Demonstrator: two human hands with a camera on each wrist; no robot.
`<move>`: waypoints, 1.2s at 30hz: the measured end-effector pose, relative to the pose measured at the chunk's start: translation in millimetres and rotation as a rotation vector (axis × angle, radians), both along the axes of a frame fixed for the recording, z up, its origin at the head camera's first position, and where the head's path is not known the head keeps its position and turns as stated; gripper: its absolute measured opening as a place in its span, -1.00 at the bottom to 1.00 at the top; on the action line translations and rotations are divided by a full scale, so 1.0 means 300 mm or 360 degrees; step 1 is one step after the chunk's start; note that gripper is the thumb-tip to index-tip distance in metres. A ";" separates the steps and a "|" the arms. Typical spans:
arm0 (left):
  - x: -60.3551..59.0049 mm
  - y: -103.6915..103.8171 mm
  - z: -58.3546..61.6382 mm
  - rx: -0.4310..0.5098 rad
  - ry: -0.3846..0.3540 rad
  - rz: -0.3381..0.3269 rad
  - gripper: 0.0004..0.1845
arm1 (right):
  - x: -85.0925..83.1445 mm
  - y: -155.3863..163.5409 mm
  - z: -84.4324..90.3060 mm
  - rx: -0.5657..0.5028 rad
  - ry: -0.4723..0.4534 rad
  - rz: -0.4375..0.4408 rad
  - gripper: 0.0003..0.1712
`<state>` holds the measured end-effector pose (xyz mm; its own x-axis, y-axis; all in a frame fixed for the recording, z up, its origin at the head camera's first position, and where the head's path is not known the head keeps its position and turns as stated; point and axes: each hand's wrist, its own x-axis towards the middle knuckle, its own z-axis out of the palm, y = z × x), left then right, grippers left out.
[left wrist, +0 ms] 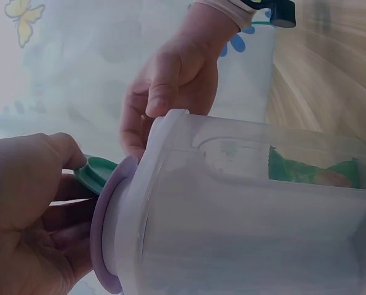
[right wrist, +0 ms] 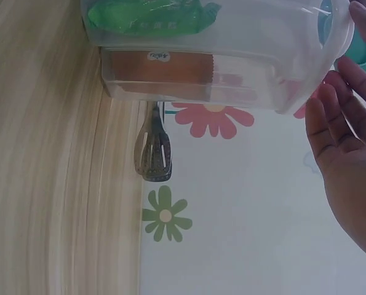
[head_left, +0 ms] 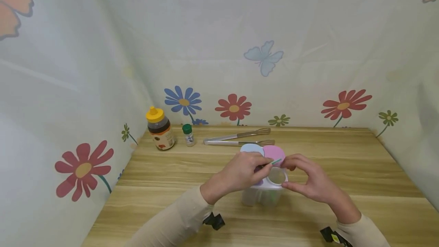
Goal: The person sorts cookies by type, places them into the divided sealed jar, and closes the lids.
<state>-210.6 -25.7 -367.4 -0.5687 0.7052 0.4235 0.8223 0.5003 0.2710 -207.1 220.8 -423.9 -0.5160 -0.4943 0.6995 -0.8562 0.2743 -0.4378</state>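
Note:
A clear storage container (head_left: 252, 197) with a white top stands on the table in front of me, divided into compartments. Blue (head_left: 251, 148), pink (head_left: 274, 151) and purple (left wrist: 103, 227) lids cover some of its openings; one round opening (head_left: 277, 176) is uncovered. My left hand (head_left: 241, 170) pinches a green lid (left wrist: 96, 174), tilted above the container top. At the uncovered opening, my right hand (head_left: 312, 178) holds the container's rim, thumb on the near side and fingers on the far side. Inside lie a green packet (right wrist: 152, 17) and a brown packet (right wrist: 161, 75).
Metal tongs (head_left: 233, 137) lie behind the container. To their left stand a small green-capped shaker (head_left: 189, 136) and a yellow-capped jar (head_left: 162, 132). A flower-printed curtain (head_left: 302, 87) borders the table at the back and sides.

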 end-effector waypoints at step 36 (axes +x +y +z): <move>0.025 -0.008 0.016 -0.0297 0.0098 -0.0082 -0.62 | -0.035 0.005 -0.085 0.0066 -0.0758 0.0154 0.34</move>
<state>-203.2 -28.1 -362.7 -0.5067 0.8023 0.3156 0.8604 0.4939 0.1259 -217.5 222.4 -449.4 -0.7241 -0.5784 0.3758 -0.5860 0.2286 -0.7774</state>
